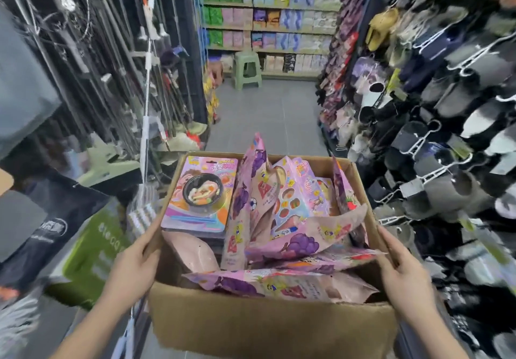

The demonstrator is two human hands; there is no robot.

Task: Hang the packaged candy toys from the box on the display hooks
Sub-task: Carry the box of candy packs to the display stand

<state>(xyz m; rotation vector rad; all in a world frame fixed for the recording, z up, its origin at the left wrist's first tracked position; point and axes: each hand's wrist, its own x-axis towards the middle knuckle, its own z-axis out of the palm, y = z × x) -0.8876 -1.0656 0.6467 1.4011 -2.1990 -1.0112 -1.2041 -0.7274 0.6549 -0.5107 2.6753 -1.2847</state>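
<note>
Left hand [134, 258], right hand [405, 263] — box [265, 328] between

You have a plain brown cardboard box [273, 328] before you. The pouches [279, 286] in it are pink, printed with purple grape bunches, small yellow cartoon figures and red lettering; one also shows a black-and-white football. The blister card [199, 194] is pink with orange patches, a black bowl and blue strips along its lower edge. Ahead of you the floor [268, 113] is grey tile and the stool [248, 70] pale green. The shelf packs [287, 18] run in blocks of green, pink, purple and pale blue. To your right the slippers [446, 102] are grey, black and navy on white hangers [418, 143], with a mustard-yellow slipper [381, 28] higher up. To your left, the lime-green pack [92, 252] has white print.
</note>
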